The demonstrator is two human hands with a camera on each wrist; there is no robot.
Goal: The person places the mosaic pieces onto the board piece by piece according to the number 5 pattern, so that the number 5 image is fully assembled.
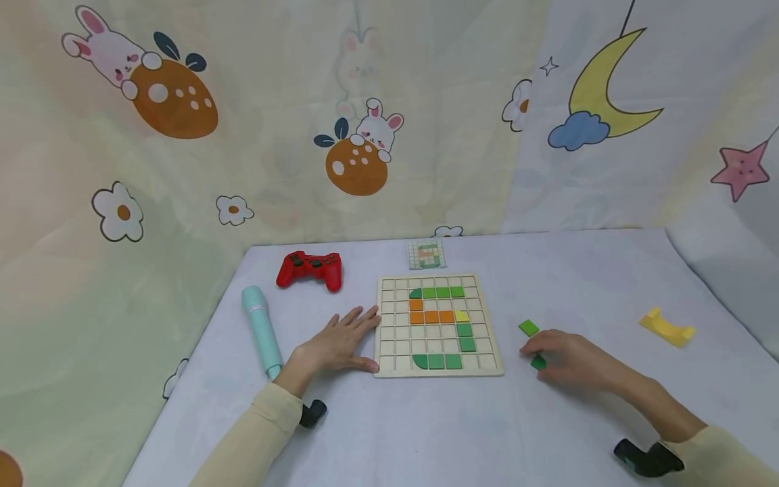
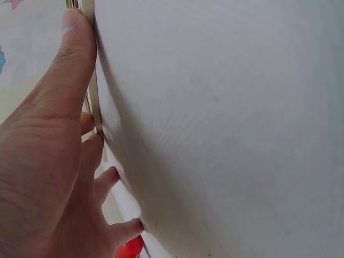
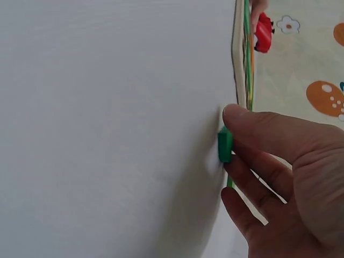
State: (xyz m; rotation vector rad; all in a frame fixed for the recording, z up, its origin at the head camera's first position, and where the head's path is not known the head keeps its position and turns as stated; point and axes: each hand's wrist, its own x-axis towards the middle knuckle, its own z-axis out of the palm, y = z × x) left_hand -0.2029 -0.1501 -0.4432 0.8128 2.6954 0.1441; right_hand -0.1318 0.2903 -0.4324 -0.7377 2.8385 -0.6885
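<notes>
A square wooden grid board (image 1: 393,338) lies in the middle of the white table, with light green, dark green, orange and yellow tiles in its cells. My left hand (image 1: 339,343) rests at the board's left side, fingers spread and thumb near the lower corner. The left wrist view shows the thumb (image 2: 72,59) along the board's edge. Right of the board, my right hand (image 1: 575,358) pinches a small dark green tile (image 3: 224,145) between thumb and fingers, down at the table surface. A light green tile (image 1: 529,328) lies just beyond those fingers.
A small pattern card (image 1: 427,255) lies behind the board. At the left are a red game controller (image 1: 310,269) and a turquoise toy microphone (image 1: 263,329). A yellow curved piece (image 1: 667,329) lies far right. Printed cloth hangs behind the table.
</notes>
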